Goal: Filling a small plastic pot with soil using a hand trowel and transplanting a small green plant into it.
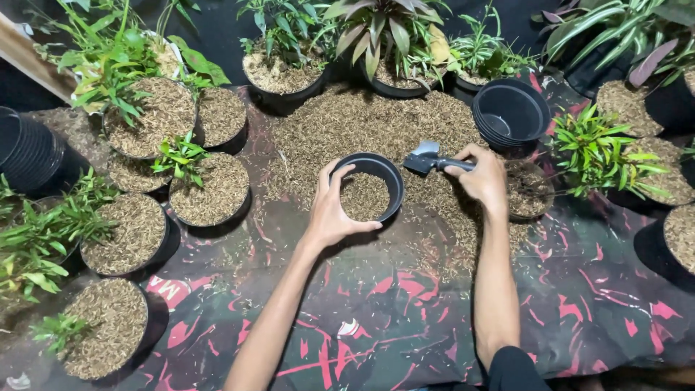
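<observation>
Husk (pixel 376 119) is lying heaped across the dark patterned sheet (pixel 579 289), ringed by filled pots with plants (pixel 163 116) and a stack of empty pots (pixel 510 112) at the far right. Sitting at the heap's near edge, a small black pot (pixel 368 187), partly filled, is being steadied by the left hand (pixel 333 210), fingers wrapping its left rim. Just right of the pot, the right hand (pixel 483 177) is clenching a trowel (pixel 432 161), blade pointing left toward the pot, handle running crosswise.
</observation>
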